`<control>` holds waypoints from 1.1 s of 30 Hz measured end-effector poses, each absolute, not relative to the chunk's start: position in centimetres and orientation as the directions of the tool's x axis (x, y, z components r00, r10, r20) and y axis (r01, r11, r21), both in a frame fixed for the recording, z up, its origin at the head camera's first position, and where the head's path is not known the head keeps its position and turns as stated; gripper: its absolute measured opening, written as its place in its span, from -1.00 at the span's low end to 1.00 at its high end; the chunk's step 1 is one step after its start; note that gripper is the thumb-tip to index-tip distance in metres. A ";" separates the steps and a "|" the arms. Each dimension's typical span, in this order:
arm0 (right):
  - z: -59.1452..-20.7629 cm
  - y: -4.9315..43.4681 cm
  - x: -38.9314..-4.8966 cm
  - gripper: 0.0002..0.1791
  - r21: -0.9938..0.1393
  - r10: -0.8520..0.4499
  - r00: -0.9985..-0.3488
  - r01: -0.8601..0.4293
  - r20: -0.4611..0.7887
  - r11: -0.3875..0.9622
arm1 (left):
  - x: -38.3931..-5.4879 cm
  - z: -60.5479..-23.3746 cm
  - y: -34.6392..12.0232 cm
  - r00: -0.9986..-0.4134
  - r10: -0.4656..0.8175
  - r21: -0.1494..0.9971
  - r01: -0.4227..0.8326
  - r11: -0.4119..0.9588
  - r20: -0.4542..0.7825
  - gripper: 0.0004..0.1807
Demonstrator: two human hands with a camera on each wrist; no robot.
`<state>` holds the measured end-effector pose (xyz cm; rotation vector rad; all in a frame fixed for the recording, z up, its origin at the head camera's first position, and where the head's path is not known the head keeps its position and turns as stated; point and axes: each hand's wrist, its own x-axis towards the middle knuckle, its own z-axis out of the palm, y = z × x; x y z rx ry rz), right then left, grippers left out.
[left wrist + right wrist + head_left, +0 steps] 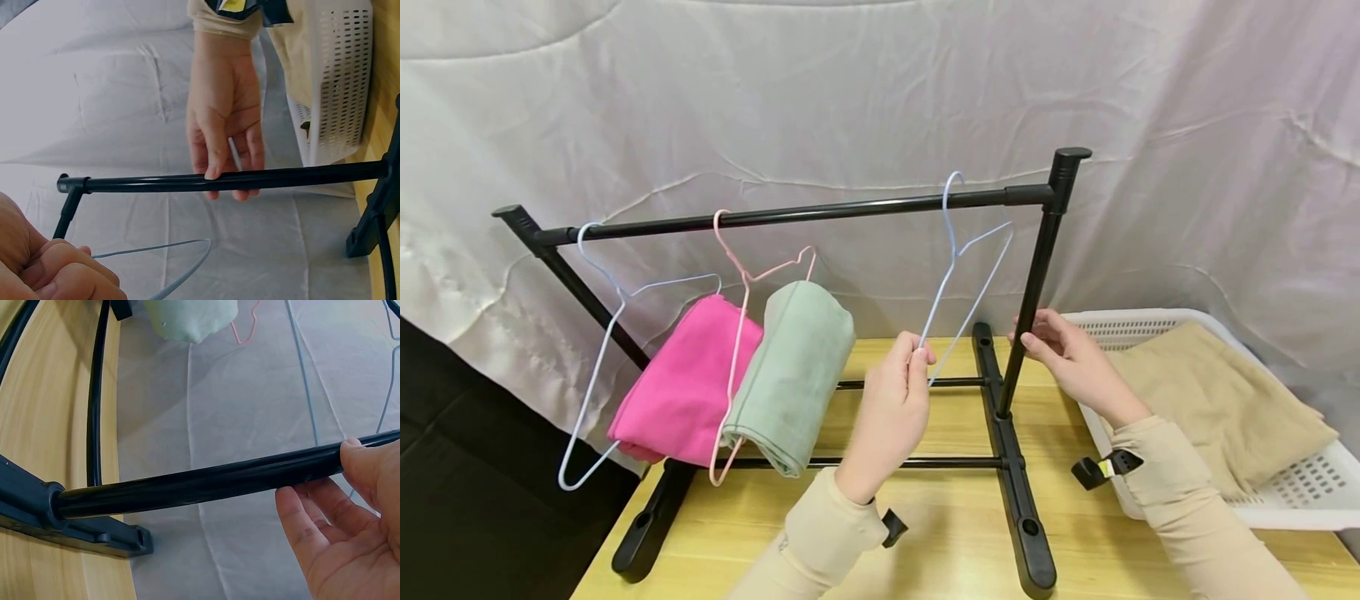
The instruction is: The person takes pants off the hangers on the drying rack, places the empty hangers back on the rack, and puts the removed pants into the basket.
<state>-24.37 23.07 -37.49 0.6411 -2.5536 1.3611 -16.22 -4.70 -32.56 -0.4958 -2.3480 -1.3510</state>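
Observation:
A black rack (pixel 805 212) stands on the wooden table. An empty light blue wire hanger (pixel 958 275) hangs near the rail's right end. My left hand (pixel 917 357) pinches its lower corner between thumb and fingers; the left wrist view shows that hand (pixel 53 275) closed on the blue wire (pixel 165 248). My right hand (pixel 1028 335) grips the rack's right upright post (pixel 1037 275), fingers (pixel 215 150) wrapped over the bar (pixel 300 177) and thumb (pixel 365 469) on top of the post (pixel 200 482).
On the rail further left, a pale blue hanger (pixel 602 333) carries a pink towel (pixel 688 379) and a pink hanger (pixel 737 283) a green towel (pixel 793 371). A white basket (pixel 1300 492) with a beige towel (pixel 1217 392) sits at the right. White sheet behind.

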 end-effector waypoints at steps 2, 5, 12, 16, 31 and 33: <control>-37.5 23.0 -24.4 -0.65 -0.747 -0.287 -0.891 -0.451 0.351 0.489 | -16.2 -32.9 -4.5 -0.870 0.117 0.741 0.472 0.477 0.479 -0.82; -37.6 23.0 -24.4 -0.64 -0.745 -0.284 -0.892 -0.450 0.352 0.492 | -16.0 -33.3 -4.2 -0.879 0.129 0.747 0.460 0.480 0.459 -0.82; -37.4 22.9 -24.2 -0.62 -0.762 -0.276 -0.902 -0.428 0.331 0.485 | -15.6 -33.9 -3.8 -0.899 0.156 0.782 0.434 0.448 0.409 -0.81; -37.4 22.9 -24.1 -0.58 -0.765 -0.276 -0.909 -0.413 0.312 0.494 | -15.3 -33.9 -3.7 -0.901 0.173 0.781 0.431 0.452 0.398 -0.80; -37.0 22.8 -23.8 -0.38 -0.760 -0.251 -0.935 -0.350 0.250 0.548 | -14.4 -33.6 -3.9 -0.906 0.230 0.819 0.420 0.391 0.355 -0.65; -37.1 22.8 -23.8 -0.36 -0.760 -0.248 -0.938 -0.342 0.242 0.552 | -14.3 -33.7 -4.0 -0.906 0.238 0.823 0.418 0.385 0.349 -0.67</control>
